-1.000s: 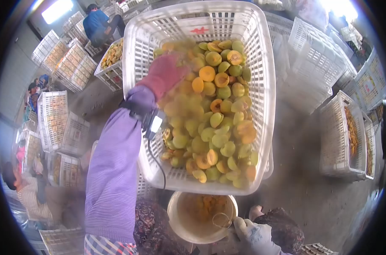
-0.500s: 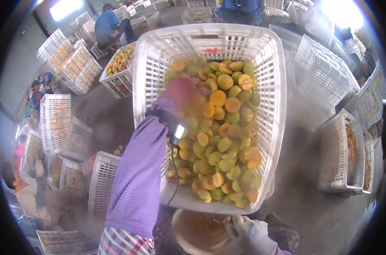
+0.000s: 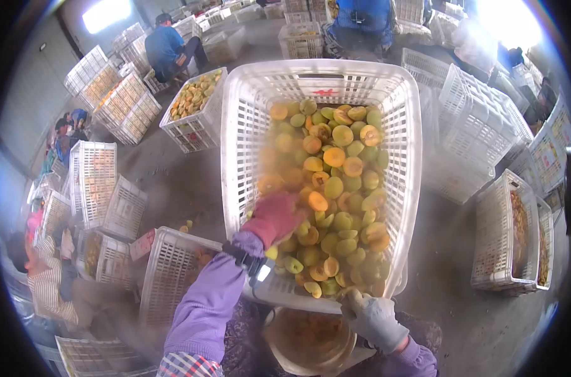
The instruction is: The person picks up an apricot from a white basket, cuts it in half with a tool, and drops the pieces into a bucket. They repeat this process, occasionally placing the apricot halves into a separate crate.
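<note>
Crate-strewn floor behind, left hand lies blurred among apricot halves, grip unclear; right hand clasps white crate rim.

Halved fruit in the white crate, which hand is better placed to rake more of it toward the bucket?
Left. The left hand, in a red glove, is inside the white crate on the halved fruit; the right hand sits at the near rim above the bucket.
</note>
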`<action>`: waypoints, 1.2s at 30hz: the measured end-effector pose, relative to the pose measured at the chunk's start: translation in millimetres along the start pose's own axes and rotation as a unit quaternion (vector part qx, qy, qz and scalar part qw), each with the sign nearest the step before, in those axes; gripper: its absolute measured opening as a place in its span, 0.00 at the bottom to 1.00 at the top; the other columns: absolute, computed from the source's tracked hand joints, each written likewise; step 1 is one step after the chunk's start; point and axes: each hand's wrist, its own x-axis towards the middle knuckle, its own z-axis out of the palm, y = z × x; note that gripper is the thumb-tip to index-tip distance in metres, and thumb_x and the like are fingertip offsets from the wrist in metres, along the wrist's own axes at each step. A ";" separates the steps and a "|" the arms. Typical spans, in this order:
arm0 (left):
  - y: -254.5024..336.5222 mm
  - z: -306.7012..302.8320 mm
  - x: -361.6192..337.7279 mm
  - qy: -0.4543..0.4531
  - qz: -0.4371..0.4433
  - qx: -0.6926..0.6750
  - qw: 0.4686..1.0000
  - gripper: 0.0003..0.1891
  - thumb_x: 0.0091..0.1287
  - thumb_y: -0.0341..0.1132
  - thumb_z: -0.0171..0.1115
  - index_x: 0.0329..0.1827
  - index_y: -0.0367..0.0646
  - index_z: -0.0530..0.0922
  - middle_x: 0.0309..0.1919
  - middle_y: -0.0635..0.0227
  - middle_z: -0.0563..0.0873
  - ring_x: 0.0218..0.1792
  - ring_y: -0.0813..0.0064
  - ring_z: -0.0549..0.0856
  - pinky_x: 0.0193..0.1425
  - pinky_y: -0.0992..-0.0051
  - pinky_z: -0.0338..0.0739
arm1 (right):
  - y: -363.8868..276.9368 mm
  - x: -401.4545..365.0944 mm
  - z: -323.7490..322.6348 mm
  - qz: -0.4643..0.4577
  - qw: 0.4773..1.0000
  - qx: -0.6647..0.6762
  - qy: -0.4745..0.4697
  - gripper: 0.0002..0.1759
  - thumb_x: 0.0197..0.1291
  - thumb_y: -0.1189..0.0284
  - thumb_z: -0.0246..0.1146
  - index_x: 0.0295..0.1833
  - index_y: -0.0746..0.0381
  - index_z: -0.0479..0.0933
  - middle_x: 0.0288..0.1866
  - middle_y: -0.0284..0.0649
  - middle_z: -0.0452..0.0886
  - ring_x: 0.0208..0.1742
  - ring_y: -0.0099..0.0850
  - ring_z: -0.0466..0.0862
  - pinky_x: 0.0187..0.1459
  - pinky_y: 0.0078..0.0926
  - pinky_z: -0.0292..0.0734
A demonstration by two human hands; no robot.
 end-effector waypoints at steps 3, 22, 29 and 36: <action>0.4 15.6 -15.1 0.018 0.048 0.066 0.997 0.28 0.64 0.53 0.59 0.60 0.43 0.75 0.54 0.52 0.81 0.55 0.55 0.82 0.60 0.59 0.74 | -4.8 2.9 -8.2 0.009 1.000 -0.002 -0.007 0.09 0.59 0.66 0.61 0.40 0.58 0.72 0.23 0.39 0.81 0.23 0.42 0.83 0.25 0.42 0.76; 16.3 -10.2 177.5 0.222 0.027 -0.089 0.971 0.32 0.62 0.49 0.63 0.69 0.48 0.69 0.62 0.50 0.77 0.61 0.52 0.77 0.66 0.62 0.71 | -5.9 3.7 -24.9 0.008 1.000 0.013 0.001 0.10 0.57 0.65 0.65 0.33 0.56 0.71 0.20 0.35 0.78 0.20 0.38 0.81 0.20 0.35 0.75; 26.8 -28.4 112.6 0.116 0.088 -0.058 0.988 0.31 0.61 0.44 0.65 0.68 0.46 0.70 0.58 0.49 0.80 0.61 0.51 0.78 0.65 0.63 0.72 | 1.3 3.6 -17.9 -0.018 0.999 0.028 0.019 0.08 0.60 0.65 0.63 0.35 0.55 0.72 0.22 0.35 0.78 0.20 0.38 0.80 0.21 0.35 0.74; 26.7 -3.0 47.7 0.106 0.106 -0.118 0.982 0.32 0.58 0.42 0.65 0.68 0.47 0.71 0.52 0.48 0.83 0.54 0.49 0.82 0.60 0.62 0.76 | -1.4 3.8 -18.2 -0.022 0.999 0.023 0.017 0.08 0.61 0.64 0.62 0.37 0.55 0.72 0.23 0.36 0.79 0.20 0.37 0.81 0.21 0.36 0.74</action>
